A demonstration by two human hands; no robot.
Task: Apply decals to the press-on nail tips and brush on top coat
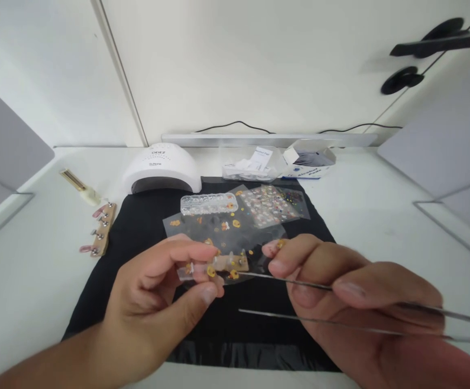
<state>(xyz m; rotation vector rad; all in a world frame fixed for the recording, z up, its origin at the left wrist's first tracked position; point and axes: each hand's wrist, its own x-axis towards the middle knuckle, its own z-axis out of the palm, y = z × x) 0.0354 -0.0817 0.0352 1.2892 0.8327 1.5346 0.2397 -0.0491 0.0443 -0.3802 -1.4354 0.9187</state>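
- One small clear sheet (211, 271), glossy, dotted with yellow-orange figures, sits above the black cloth (137, 216).
- Left hand (157, 302): grip pinched on that sheet, thumb against fingers.
- Right hand (340, 286): grip closed around slim metal tweezers (283, 280), prongs spread, upper tip at one figure (233, 275); contact unclear.

Your left hand (149, 305) and right hand (328, 294) are bare, as are both wrists and the visible stretch of left forearm (60, 356), with the left thumbnail (209, 294) short, smooth and rounded at the tip.
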